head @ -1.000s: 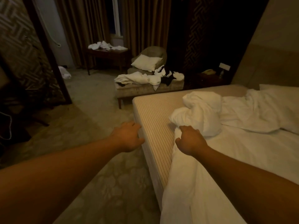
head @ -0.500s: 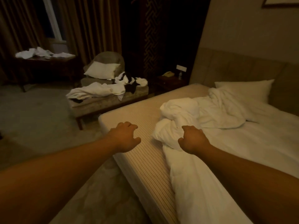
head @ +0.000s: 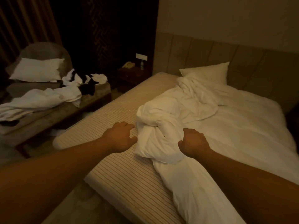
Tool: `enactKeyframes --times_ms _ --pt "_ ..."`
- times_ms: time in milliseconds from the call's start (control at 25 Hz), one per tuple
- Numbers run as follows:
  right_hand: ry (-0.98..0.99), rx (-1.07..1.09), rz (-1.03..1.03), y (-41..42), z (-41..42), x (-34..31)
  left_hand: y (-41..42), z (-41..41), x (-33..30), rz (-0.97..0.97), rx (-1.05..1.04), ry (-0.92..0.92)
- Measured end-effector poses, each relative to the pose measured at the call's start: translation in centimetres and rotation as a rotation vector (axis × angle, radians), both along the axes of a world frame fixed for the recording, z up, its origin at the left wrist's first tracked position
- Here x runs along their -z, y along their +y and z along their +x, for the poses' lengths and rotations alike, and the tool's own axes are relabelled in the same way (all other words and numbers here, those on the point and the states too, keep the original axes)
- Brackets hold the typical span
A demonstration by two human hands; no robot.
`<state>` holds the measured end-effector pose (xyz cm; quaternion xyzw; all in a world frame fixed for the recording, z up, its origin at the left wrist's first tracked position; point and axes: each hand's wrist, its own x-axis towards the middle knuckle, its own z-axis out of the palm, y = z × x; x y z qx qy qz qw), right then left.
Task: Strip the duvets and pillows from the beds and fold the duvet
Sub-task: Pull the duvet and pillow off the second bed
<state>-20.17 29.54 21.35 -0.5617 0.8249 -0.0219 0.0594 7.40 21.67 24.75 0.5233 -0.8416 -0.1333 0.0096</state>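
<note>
Dim hotel bedroom is holding a striped bare mattress (head: 123, 172), where the rumpled white cotton duvet (head: 163, 126) is lying bunched between both hands, running lengthwise toward the headboard; the left hand (head: 120, 136), fingers loosely spread, is hovering beside it, while the right hand (head: 193, 143), nearer, is curling on its folds.

Both my bare arms reach forward. My left hand (head: 120, 137) is palm down, fingers loosely curled, holding nothing. My right hand (head: 193, 143) looks closed in a fist, knuckles up, though dim light hides its fingertips.

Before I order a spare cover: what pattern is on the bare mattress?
Thin stripes on a pale beige mattress, clearest in the head view, beside the white duvet.
</note>
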Motion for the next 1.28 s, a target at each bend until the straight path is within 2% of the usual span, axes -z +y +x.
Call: enactKeyframes --times_ms 240,440,560,720,800,880,960,1000,1120,1200,1280 --pt "-0.167 0.162 0.039 -10.9 -2.1 7.7 -13.1 -5.0 5.7 0.096 0.102 -0.084" --pt "-0.283 0.505 0.137 -14.3 -4.6 13.0 -20.2 -10.2 10.9 0.171 0.235 -0.089" --pt "-0.467 0.669 0.157 -14.8 -5.8 16.7 -22.4 -12.8 14.0 0.192 0.334 -0.093" --pt "-0.992 1.048 -0.104 -16.5 -4.2 19.7 -25.2 -13.8 17.8 0.263 0.425 -0.132" --pt "-1.136 1.175 -0.224 -18.3 -2.7 20.7 -26.4 -13.4 19.5 0.300 0.479 -0.125" --pt "-1.207 1.204 -0.328 -19.7 -1.3 21.1 -27.7 -13.1 20.5 0.347 0.523 -0.072" --pt "-1.187 1.107 -0.426 -21.0 1.3 20.6 -29.2 -12.5 20.6 0.424 0.512 0.058" --pt "-1.117 1.026 -0.431 -21.7 2.9 20.0 -29.8 -12.2 20.3 0.452 0.491 0.137" --pt "-0.778 0.816 -0.385 -23.8 9.0 17.8 -31.6 -10.4 18.4 0.504 0.469 0.326" --pt "-0.667 0.740 -0.456 -25.0 13.0 16.4 -32.4 -9.0 17.3 0.554 0.426 0.398" --pt "-0.602 0.671 -0.429 -26.1 16.2 15.1 -32.9 -7.5 16.4 0.648 0.347 0.426"
